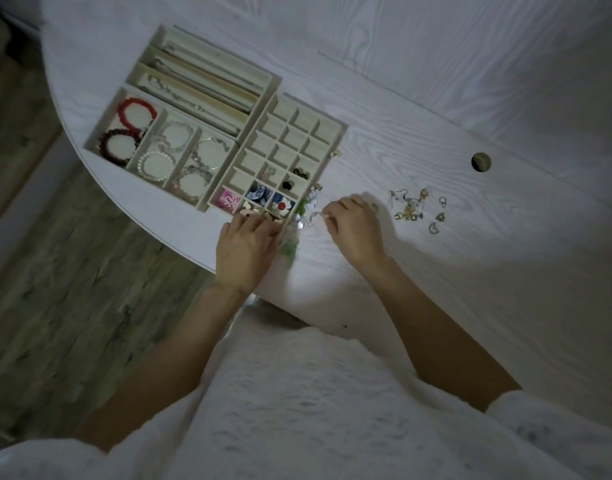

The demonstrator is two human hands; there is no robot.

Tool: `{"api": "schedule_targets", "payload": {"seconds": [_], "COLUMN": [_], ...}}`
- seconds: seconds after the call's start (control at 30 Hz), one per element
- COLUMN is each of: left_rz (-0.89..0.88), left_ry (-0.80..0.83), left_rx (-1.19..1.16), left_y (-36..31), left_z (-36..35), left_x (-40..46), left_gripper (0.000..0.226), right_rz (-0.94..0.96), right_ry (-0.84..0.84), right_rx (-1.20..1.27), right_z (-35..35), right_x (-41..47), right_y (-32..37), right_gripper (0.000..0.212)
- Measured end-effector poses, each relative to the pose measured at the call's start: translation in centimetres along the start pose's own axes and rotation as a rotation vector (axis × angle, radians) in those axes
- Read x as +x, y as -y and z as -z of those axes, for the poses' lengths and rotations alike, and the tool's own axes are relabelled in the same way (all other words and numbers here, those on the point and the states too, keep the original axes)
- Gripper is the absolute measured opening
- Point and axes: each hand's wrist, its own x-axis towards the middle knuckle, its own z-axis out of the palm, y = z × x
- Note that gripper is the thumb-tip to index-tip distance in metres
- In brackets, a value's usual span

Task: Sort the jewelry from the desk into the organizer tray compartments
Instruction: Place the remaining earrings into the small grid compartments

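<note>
White wood-grain worktop [401, 98], dimly lit. Beige grid tray [259, 142] at centre-left of frame, most upper cells bare, lower cells filled with small coloured pieces. Bracelet tray [90, 142] at left, stocked; necklace tray [275, 79] above it, stocked.

Left hand [244, 249] at lower edge of grid tray, fingers curled over the bottom cells; grip state not determinable, fingertips blurred. Right hand [354, 226] just right of the tray, grip pinching a small pale earring [316, 216] over a loose cluster on the worktop. Gold earrings [413, 209] unsorted, right of centre, well apart from the tray.

Risks, judged: hooks tangling in the cluster, dragging neighbours on lift. Small pieces near worktop edge liable to fall to floor. Poor light favouring wrong-cell placement or split pairs.
</note>
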Motion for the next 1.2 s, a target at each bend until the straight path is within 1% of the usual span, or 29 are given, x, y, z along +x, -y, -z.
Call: {"api": "schedule_targets", "payload": {"seconds": [0.1, 0.2, 0.27, 0.33, 0.4, 0.43, 0.57, 0.7, 0.8, 0.9, 0.97, 1.03, 1.13, 1.2], "left_rz": [-0.082, -0.089, -0.032, 0.056, 0.155, 0.199, 0.311, 0.322, 0.257, 0.103, 0.013, -0.035, -0.04, -0.053], "left_ry": [-0.006, 0.09, 0.201, 0.252, 0.212, 0.182, 0.085, 0.01, 0.026, 0.075, 0.046, -0.022, -0.084, -0.094], "left_rx": [-0.131, -0.369, -0.585, -0.819, -0.975, -0.995, -0.907, -0.653, -0.422, -0.262, -0.231, -0.215, -0.168, -0.129], "left_y": [-0.8, -2.2, -2.8, -2.9, -2.6, -2.1, 0.7, 3.0, 3.9, 4.2, 4.5, 5.2, 6.5, 7.0], "left_z": [-0.3, -0.3, 0.0, 0.6, 1.3, 1.5, 1.6, 1.4, 1.1, 1.3, 1.9, 2.4, 2.6, 2.2], "left_x": [0.7, 2.2, 3.3, 4.2, 4.7, 5.0, 6.4, 8.5, 9.8, 10.4, 10.4, 9.9, 8.7, 8.0], "left_gripper": [0.023, 0.035, 0.04, 0.035, 0.024, 0.019, 0.012, 0.01, 0.012, 0.015, 0.015, 0.014, 0.013, 0.014], "right_rz": [-0.113, -0.145, -0.121, -0.089, -0.078, -0.078, -0.092, -0.194, -0.249, -0.246, -0.227, -0.194, -0.115, -0.054], "right_ry": [-0.004, -0.064, -0.078, -0.096, -0.125, -0.137, -0.1, -0.055, -0.038, -0.031, -0.051, -0.085, -0.125, -0.114], "right_rx": [0.105, 0.244, 0.296, 0.299, 0.268, 0.253, 0.225, 0.249, 0.281, 0.301, 0.285, 0.233, 0.107, 0.034], "right_z": [0.7, 2.1, 3.2, 3.9, 4.1, 4.0, 2.6, 0.2, -0.8, -1.0, -0.9, -0.5, -0.1, -0.2], "right_x": [-1.1, -1.6, -1.4, -0.6, 0.5, 1.3, 4.2, 6.4, 7.2, 7.2, 7.0, 6.8, 6.8, 7.1], "right_y": [-0.2, 0.4, 1.3, 2.2, 3.1, 3.5, 5.3, 6.6, 7.1, 7.4, 7.2, 6.7, 5.8, 5.5], "right_gripper": [0.014, 0.016, 0.016, 0.013, 0.01, 0.009, 0.009, 0.008, 0.01, 0.015, 0.013, 0.01, 0.012, 0.016]}}
